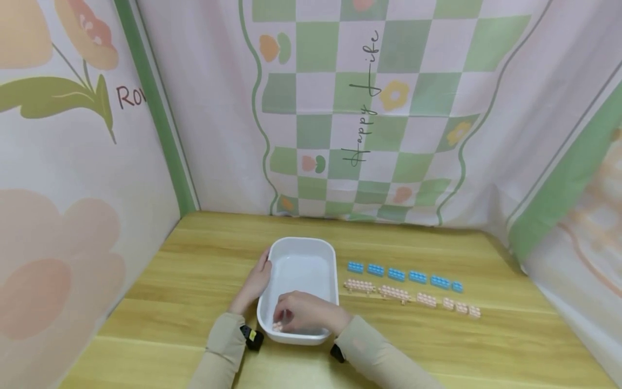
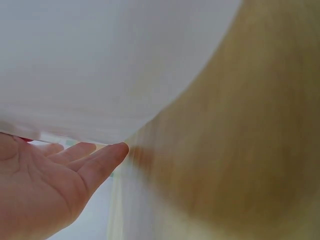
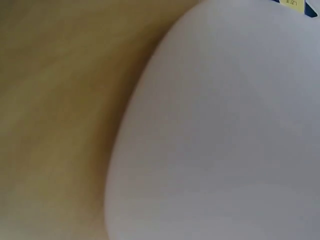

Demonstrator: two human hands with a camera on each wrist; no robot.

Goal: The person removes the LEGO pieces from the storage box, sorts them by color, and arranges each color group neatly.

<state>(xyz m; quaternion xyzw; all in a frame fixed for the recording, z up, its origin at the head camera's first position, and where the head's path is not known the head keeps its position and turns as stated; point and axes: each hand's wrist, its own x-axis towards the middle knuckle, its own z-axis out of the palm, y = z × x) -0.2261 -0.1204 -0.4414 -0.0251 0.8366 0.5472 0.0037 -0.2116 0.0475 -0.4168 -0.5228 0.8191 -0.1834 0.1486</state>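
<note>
A white plastic basin (image 1: pixel 303 339) stands on the wooden table. My left hand (image 1: pixel 257 280) rests along its left outer side; in the left wrist view the left hand (image 2: pixel 50 180) has extended fingers, with a fingertip right at the edge of the basin (image 2: pixel 110 65). Inside the basin, near its front left corner, my right hand (image 1: pixel 306 312) pinches a small pale pink building brick (image 1: pixel 277 326). The fingers partly hide that brick. Only the curved white wall of the basin (image 3: pixel 215 125) fills most of the right wrist view, where the right hand is out of sight.
Right of the basin runs a row of several blue building bricks (image 1: pixel 396 274). In front of it lies a row of several pink bricks (image 1: pixel 426 300) of differing lengths. The wooden table (image 1: pixel 194 270) reaches back to a patterned curtain (image 1: pixel 359 129).
</note>
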